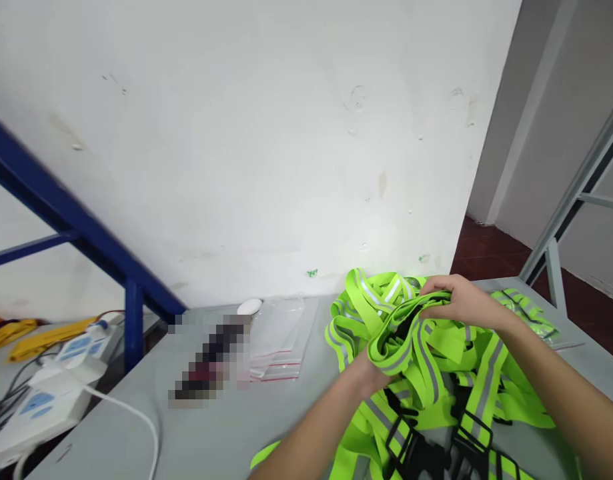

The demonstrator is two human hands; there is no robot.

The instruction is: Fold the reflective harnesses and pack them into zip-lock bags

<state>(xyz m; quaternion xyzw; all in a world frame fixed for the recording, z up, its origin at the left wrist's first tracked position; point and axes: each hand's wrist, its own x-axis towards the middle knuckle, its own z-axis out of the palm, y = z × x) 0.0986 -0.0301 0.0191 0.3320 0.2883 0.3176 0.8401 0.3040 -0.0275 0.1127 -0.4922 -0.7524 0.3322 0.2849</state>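
Head view, with the hours counted from its centre:

1. The white wall [286, 147] takes all the upper part, around 12 o'clock.
2. Under it, the grey table [196, 440] extends from about 7 to 4 o'clock.
3. At 9 o'clock, a blue metal frame [93, 233] slopes down to the table.
4. Between 4 and 5 o'clock, a pile of yellow-green straps [443, 417] with grey stripes lies loosely on the table.
5. At 8 o'clock there are white power strips [51, 417].
6. Above the pile, at 4 to 5 o'clock, is a folded bundle [400, 363] of the same straps, several layers together.
7. The right hand [449, 303], at 4 o'clock, is nearly closed; thumb and fingers pinch the bundle's far end.
8. The left hand [379, 375], at 5 o'clock, is curled around the near end; its fingertips are hidden.
9. Between 6 and 7 o'clock lie clear plastic bags [281, 333] with red lines.
10. Black buckles [423, 460] rest at 5 o'clock.
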